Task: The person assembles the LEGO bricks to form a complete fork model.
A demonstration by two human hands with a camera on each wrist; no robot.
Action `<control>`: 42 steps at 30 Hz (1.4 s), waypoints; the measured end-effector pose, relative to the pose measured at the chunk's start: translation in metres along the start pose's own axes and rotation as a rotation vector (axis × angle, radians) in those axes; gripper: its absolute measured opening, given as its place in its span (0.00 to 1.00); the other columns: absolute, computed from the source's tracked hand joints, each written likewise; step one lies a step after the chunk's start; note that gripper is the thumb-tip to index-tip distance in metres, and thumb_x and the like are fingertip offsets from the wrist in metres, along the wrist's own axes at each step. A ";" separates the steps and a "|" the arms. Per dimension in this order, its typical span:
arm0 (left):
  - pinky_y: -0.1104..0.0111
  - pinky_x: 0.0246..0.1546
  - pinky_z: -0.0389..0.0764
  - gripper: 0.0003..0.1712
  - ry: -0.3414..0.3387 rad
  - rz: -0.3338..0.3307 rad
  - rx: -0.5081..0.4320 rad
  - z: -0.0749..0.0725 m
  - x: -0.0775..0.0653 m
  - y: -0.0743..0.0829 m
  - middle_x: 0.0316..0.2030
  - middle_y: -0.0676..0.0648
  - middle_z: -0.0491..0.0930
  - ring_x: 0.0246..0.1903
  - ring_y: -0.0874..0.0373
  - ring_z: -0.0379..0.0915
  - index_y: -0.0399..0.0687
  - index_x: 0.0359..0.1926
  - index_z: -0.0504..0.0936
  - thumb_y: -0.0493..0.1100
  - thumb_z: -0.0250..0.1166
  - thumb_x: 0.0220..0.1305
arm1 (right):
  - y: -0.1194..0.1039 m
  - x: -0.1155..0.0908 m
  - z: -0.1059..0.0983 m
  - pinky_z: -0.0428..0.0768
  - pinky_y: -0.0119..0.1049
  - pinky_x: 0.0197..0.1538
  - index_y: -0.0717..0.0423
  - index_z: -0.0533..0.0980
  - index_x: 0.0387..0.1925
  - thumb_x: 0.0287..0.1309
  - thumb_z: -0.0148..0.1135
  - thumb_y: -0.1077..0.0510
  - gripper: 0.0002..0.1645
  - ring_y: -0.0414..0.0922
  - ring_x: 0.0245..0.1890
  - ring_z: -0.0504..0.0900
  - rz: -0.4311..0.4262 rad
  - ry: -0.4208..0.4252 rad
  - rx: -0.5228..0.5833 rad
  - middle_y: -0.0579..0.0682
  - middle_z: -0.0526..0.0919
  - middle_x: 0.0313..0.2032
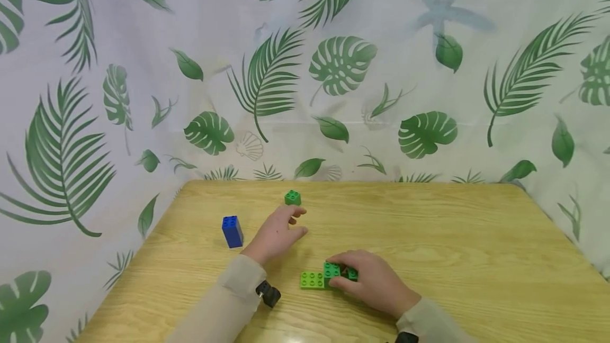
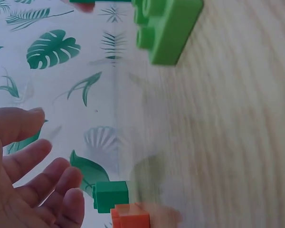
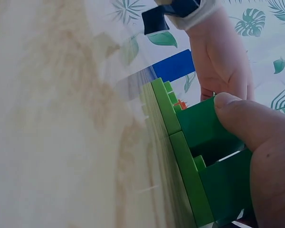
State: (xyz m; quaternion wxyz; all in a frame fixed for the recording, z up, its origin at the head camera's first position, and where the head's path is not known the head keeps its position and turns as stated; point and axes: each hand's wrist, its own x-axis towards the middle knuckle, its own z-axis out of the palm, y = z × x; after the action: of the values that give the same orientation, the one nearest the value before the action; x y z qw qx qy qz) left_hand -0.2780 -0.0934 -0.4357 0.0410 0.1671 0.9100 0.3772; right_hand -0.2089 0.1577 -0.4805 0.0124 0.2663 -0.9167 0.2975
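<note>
My right hand (image 1: 376, 282) pinches a dark green toy brick (image 1: 332, 271), the thumb pressing its near side. This brick sits across a row of two low, light green bricks (image 1: 312, 280) on the table. A second dark green brick (image 3: 226, 187) stands farther right on the row, partly covered by the hand. My left hand (image 1: 277, 233) hovers beyond the row with its fingers loosely bent and nothing between them. Just past its fingertips is another green brick (image 1: 293, 198). An orange brick (image 2: 133, 216) beside that one shows in the left wrist view; the left hand hides it from the head camera.
A tall blue brick stack (image 1: 232, 233) stands to the left of the left forearm. The wooden table (image 1: 452, 237) ends at a white leaf-print curtain (image 1: 362, 152) at the back and along both sides.
</note>
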 end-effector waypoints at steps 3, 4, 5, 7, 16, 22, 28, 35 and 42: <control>0.54 0.57 0.75 0.28 0.043 -0.005 0.020 -0.003 0.008 -0.003 0.62 0.47 0.72 0.59 0.51 0.71 0.50 0.69 0.72 0.49 0.64 0.72 | 0.000 0.001 0.000 0.78 0.47 0.56 0.37 0.81 0.58 0.61 0.60 0.28 0.31 0.39 0.53 0.80 0.001 -0.013 0.008 0.35 0.83 0.52; 0.54 0.57 0.75 0.29 0.055 -0.008 0.021 -0.005 0.011 -0.004 0.62 0.46 0.72 0.59 0.51 0.71 0.49 0.69 0.72 0.49 0.65 0.71 | 0.000 0.001 0.000 0.78 0.47 0.56 0.37 0.81 0.58 0.61 0.60 0.28 0.30 0.39 0.53 0.80 0.002 -0.015 0.009 0.35 0.83 0.52; 0.53 0.57 0.75 0.29 0.066 -0.011 0.023 -0.006 0.014 -0.005 0.62 0.45 0.72 0.59 0.50 0.71 0.48 0.69 0.71 0.49 0.65 0.71 | 0.000 0.000 -0.001 0.78 0.47 0.56 0.37 0.81 0.58 0.62 0.61 0.28 0.30 0.39 0.54 0.80 0.002 -0.016 0.007 0.36 0.83 0.53; 0.53 0.58 0.75 0.30 0.086 -0.022 0.023 -0.008 0.021 -0.007 0.62 0.43 0.73 0.59 0.49 0.71 0.46 0.70 0.70 0.49 0.66 0.71 | 0.000 0.000 -0.002 0.78 0.47 0.56 0.37 0.81 0.58 0.62 0.61 0.28 0.30 0.40 0.54 0.80 0.002 -0.013 0.009 0.36 0.83 0.53; 0.52 0.59 0.74 0.35 0.131 -0.050 0.015 -0.010 0.045 -0.015 0.62 0.41 0.71 0.59 0.45 0.71 0.45 0.72 0.67 0.51 0.66 0.70 | 0.004 -0.001 -0.002 0.78 0.48 0.57 0.37 0.81 0.57 0.62 0.61 0.29 0.29 0.41 0.54 0.80 0.009 -0.009 0.017 0.36 0.83 0.53; 0.51 0.60 0.73 0.35 0.171 -0.124 -0.045 -0.005 0.056 -0.027 0.64 0.39 0.69 0.61 0.44 0.70 0.43 0.71 0.68 0.46 0.69 0.68 | 0.004 -0.001 0.002 0.77 0.49 0.58 0.37 0.81 0.58 0.62 0.61 0.29 0.29 0.41 0.55 0.80 0.023 -0.027 0.041 0.35 0.82 0.53; 0.49 0.61 0.72 0.39 0.183 -0.202 -0.119 -0.003 0.063 -0.040 0.67 0.39 0.67 0.63 0.43 0.69 0.44 0.73 0.66 0.45 0.70 0.66 | 0.005 -0.002 0.003 0.77 0.49 0.58 0.36 0.81 0.58 0.62 0.61 0.29 0.29 0.41 0.56 0.79 0.029 -0.035 0.044 0.35 0.82 0.54; 0.47 0.62 0.70 0.42 0.155 -0.218 -0.102 0.002 0.070 -0.038 0.69 0.38 0.68 0.63 0.41 0.69 0.45 0.77 0.60 0.49 0.67 0.69 | 0.003 -0.003 -0.001 0.77 0.48 0.58 0.37 0.81 0.59 0.62 0.62 0.30 0.29 0.40 0.55 0.79 0.012 -0.029 0.048 0.35 0.82 0.54; 0.48 0.58 0.73 0.43 0.152 -0.263 -0.094 0.011 0.079 -0.037 0.68 0.38 0.69 0.59 0.43 0.72 0.47 0.78 0.58 0.51 0.66 0.70 | 0.004 -0.003 -0.003 0.77 0.48 0.57 0.36 0.81 0.58 0.62 0.60 0.28 0.30 0.39 0.54 0.79 -0.004 -0.021 0.050 0.34 0.82 0.53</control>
State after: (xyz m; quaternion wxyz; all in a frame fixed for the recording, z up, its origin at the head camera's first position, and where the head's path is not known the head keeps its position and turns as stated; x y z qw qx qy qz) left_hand -0.3605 -0.0841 -0.4656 0.0289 0.0153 0.9058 0.4225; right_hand -0.2088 0.1633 -0.4809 -0.0031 0.2716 -0.9085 0.3174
